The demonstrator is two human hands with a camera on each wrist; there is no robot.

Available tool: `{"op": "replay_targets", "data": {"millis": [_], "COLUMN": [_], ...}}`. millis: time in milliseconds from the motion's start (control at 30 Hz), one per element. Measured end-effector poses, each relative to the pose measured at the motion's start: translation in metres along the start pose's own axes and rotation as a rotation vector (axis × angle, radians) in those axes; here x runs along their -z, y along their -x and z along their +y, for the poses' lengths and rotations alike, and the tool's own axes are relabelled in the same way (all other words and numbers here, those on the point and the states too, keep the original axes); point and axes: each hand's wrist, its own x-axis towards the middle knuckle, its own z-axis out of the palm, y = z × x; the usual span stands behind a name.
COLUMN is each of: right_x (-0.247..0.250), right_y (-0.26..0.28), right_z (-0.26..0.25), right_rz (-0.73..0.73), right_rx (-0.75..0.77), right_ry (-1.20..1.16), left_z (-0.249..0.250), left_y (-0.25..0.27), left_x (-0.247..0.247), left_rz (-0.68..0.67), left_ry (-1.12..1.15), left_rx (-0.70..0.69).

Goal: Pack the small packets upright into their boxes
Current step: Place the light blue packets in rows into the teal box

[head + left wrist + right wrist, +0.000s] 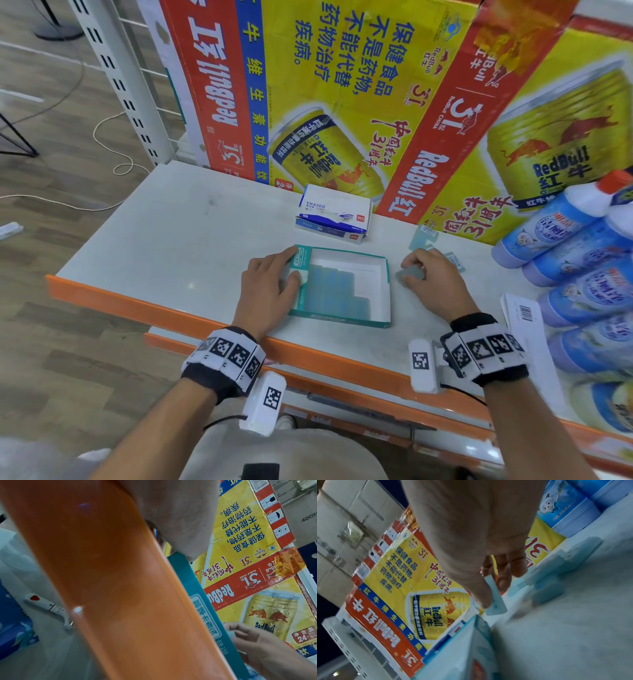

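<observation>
Beside box (pixel 342 322), R hand (pixel 433 281) pinches packet (pixel 411 274).

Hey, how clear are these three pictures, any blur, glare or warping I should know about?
Head view: evenly lit, sharp on the teal box, edges bowed by the wide lens, faint glare on the shelf. Left wrist view: the orange shelf edge fills it, soft, with a small glare spot. Right wrist view: dim and grainy; the right hand and its pale blue packet are soft, the loose packets smeared.
</observation>
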Motion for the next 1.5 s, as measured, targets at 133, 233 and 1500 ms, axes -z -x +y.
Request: {"op": "replay_targets", "data": {"millis": [133, 233, 1500], "right_x": [0.002, -0.004, -0.033], "right_y": [-0.003, -0.004, -0.010], "right_z": [-0.018, -0.030, -0.042], "right_rz": [0.052, -0.008, -0.169], "right_rx": [0.029, 0.053, 0.160], "right_ry": [-0.188, -0.219, 0.034], "left_z": [0.001, 0.001, -0.001], "left_y": [0.001, 0.001, 0.000], "left_x": [0.000, 0.000, -0.002], "left_rz": [0.002, 0.006, 0.021], "left_ry": [0.008, 0.006, 0.010], "left_rx": [0.003, 0.001, -0.008]}}
